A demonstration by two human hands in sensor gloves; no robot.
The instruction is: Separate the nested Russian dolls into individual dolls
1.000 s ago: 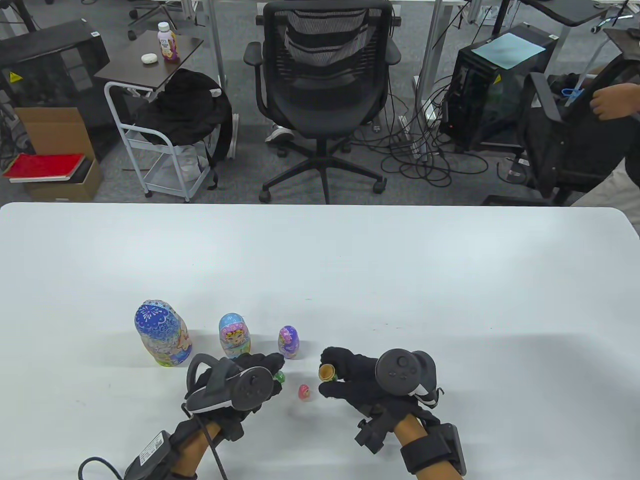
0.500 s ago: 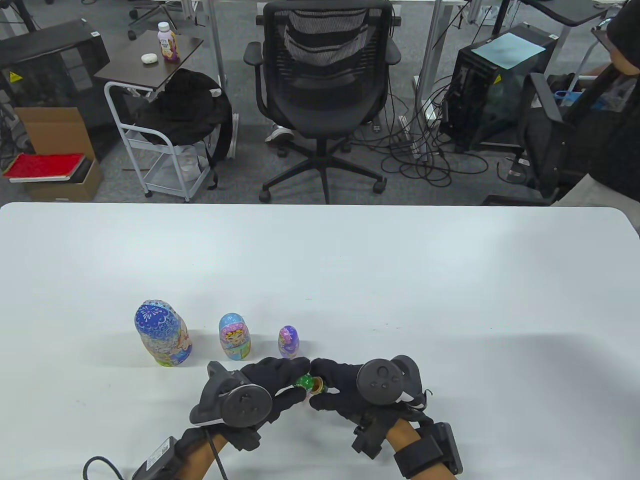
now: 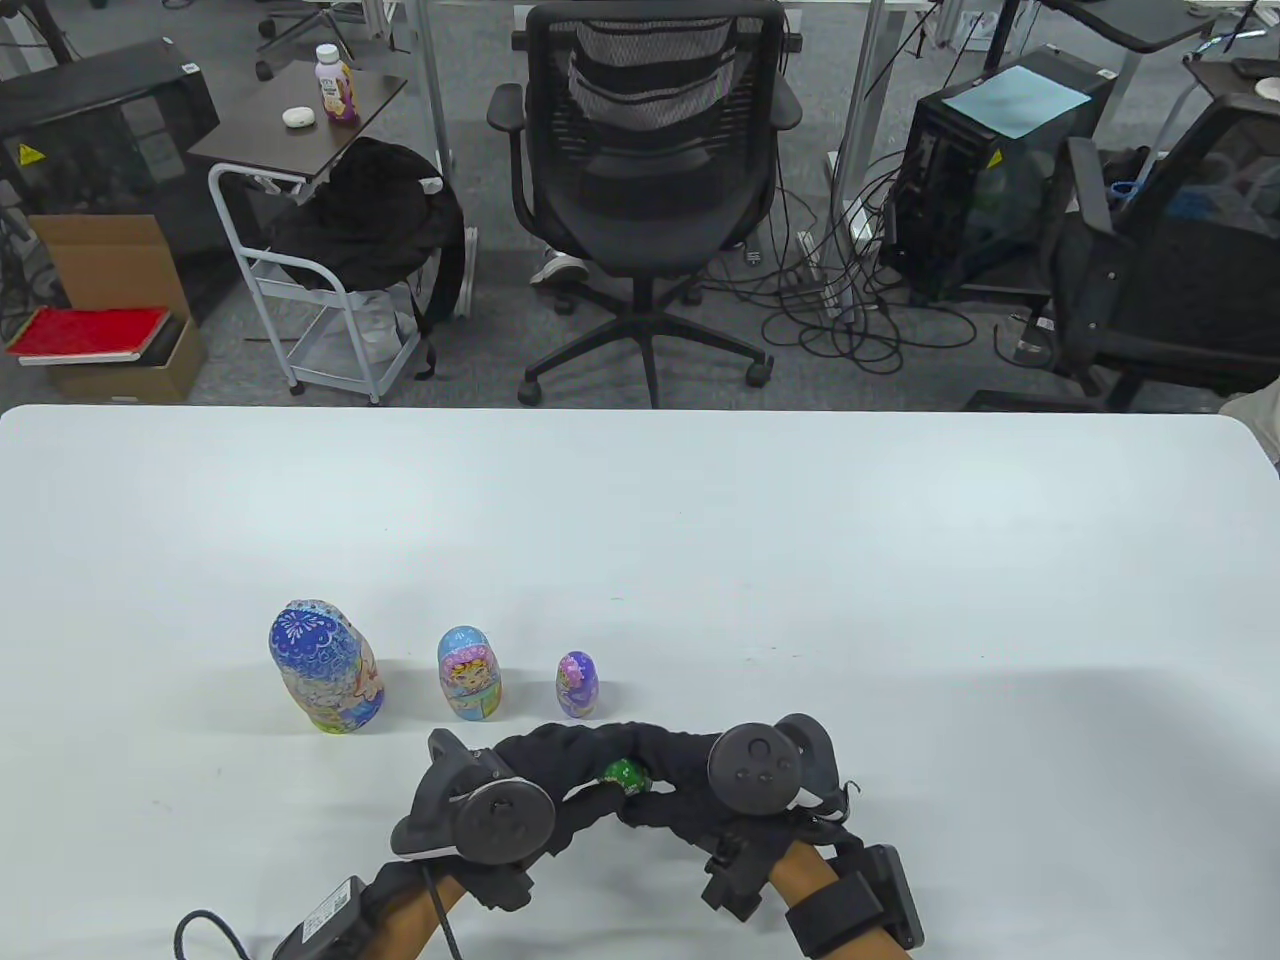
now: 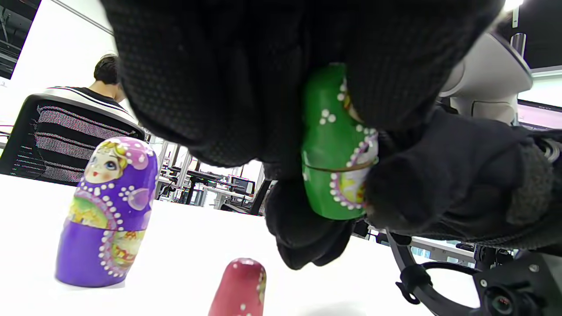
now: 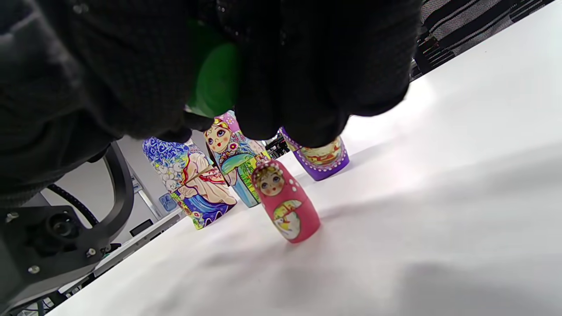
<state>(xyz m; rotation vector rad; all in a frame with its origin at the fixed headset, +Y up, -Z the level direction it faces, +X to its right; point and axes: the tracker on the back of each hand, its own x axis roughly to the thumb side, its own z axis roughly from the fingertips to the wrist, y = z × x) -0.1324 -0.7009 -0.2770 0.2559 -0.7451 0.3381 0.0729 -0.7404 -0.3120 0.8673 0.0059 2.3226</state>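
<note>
Four dolls stand apart near the tabletop's (image 3: 640,520) front edge: blue (image 3: 325,680), light-blue (image 3: 468,673), purple (image 3: 577,685), pink (image 5: 285,202). Both hands' (image 3: 560,775) (image 3: 680,770) fingers grip the closed green doll (image 3: 626,774); only setting it down seems left.

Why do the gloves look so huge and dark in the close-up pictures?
In the left wrist view the left hand sits right against the lens, so it fills the frame around the green doll, while the purple doll stays sharp. In the right wrist view the right hand blurs, and the pink doll looks tilted.
</note>
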